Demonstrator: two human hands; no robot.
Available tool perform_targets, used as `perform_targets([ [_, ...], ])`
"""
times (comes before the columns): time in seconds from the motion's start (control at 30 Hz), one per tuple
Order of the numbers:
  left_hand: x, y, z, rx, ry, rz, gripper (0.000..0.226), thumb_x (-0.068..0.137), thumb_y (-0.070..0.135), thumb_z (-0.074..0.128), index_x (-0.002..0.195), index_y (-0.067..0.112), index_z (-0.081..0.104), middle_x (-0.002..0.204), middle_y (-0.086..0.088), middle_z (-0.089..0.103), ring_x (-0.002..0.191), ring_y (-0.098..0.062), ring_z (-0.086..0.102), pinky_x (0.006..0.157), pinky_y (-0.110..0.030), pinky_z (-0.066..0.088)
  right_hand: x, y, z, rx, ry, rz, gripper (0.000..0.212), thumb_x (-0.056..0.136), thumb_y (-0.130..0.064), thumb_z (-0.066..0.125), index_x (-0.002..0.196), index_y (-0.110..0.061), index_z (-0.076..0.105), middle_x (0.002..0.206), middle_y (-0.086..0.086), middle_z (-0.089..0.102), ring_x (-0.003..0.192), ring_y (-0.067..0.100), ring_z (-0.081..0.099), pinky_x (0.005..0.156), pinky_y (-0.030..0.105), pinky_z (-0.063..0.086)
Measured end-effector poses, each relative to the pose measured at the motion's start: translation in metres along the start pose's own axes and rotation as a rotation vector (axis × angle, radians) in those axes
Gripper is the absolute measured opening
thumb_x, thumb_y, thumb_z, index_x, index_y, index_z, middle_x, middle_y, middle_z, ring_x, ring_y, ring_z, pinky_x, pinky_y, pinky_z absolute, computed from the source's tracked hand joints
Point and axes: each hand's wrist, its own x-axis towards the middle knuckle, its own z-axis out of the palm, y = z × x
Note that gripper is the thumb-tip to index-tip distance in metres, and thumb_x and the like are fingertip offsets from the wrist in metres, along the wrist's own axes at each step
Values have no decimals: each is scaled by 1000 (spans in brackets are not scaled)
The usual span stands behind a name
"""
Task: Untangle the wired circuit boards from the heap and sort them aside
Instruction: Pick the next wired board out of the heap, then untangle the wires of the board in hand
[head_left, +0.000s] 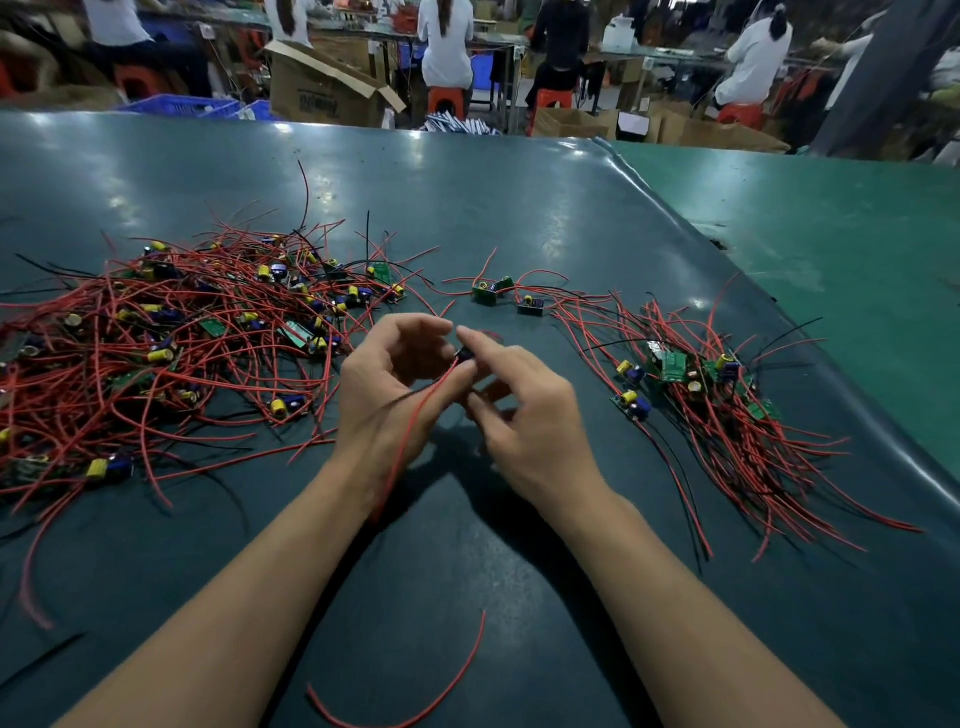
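Over on the far left sprawls the big heap, a thick tangle of red and black wires with small green boards, yellow coils and blue capacitors caught all through it, spread across the dark green table. Its near edge trails loose red leads toward the person's left forearm.

Moving to centre, both hands are raised just above the table and close together. The left hand has its fingers curled, thumb and forefinger closing in on a small dark part of a board held between the two hands; most of that board is hidden by the fingers. A red wire hangs from it, running down across the left palm and wrist. The right hand meets it from the other side, forefinger stretched along the top of the piece, the other fingers bent beneath it, pinching it.

Below the forearms, one loose red wire curves alone on the table.

Just beyond the hands sit a few separate boards with short red leads. On the right lies the sorted pile, boards clustered at the top, wires fanning toward the near right.
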Motion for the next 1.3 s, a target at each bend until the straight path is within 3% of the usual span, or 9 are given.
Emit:
perform_targets([
  [0.13,-1,5,1,-59,-80,-31,43,55,18,87,92,12,67,79,7,74,75,-5,69,71,-17,54,2,2,-6,53,102,152,31,89,-10,68,120,-8,67,90,-1,68,71,7,59,69,33,56],
  [0.27,-3,5,1,232,-174,209,40,70,26,85,106,14,70,112,-1,70,110,-15,64,88,-32,51,9,-6,-9,695,118,465,15,97,-12,58,108,-14,67,59,-7,53,43,8,43,38,21,41],
  [0.4,-1,3,-2,317,-163,331,37,77,23,79,109,7,70,115,0,69,110,-8,63,97,-28,48,10,-12,-11,976,20,623,21,99,-19,52,111,-17,69,58,-4,44,47,7,40,39,18,34],
  [0.6,1,2,-5,407,-83,432,26,81,10,78,105,3,73,99,-8,68,86,-16,65,81,-32,54,12,-13,-12,1066,-14,722,27,98,-30,52,111,-14,70,63,-3,47,48,8,39,41,19,32],
  [0.8,-1,1,-5,510,-176,545,25,80,11,79,102,0,73,97,-10,66,83,-24,63,76,-39,53,14,-5,-18,1008,240,694,15,90,-19,64,84,-11,76,55,-6,47,43,5,36,37,16,30],
  [0.97,1,-2,-8,594,-189,611,26,82,15,76,102,-1,73,97,-11,68,84,-29,63,77,-46,50,13,-1,-17,947,233,805,22,86,-20,71,65,-14,75,53,-4,50,41,5,38,37,16,31],
  [1.1,2,-4,-10,606,-201,603,26,80,14,78,101,0,74,95,-10,68,82,-28,62,75,-45,50,14,-2,-17,994,194,800,12,85,-17,70,76,-10,74,54,-5,48,45,4,37,38,14,31],
  [1.3,2,-1,-11,608,-186,602,25,79,14,79,99,0,74,93,-10,69,80,-28,63,75,-45,49,22,9,-30,960,474,774,13,91,-8,65,79,-3,69,50,-7,52,41,3,34,36,14,27],
])
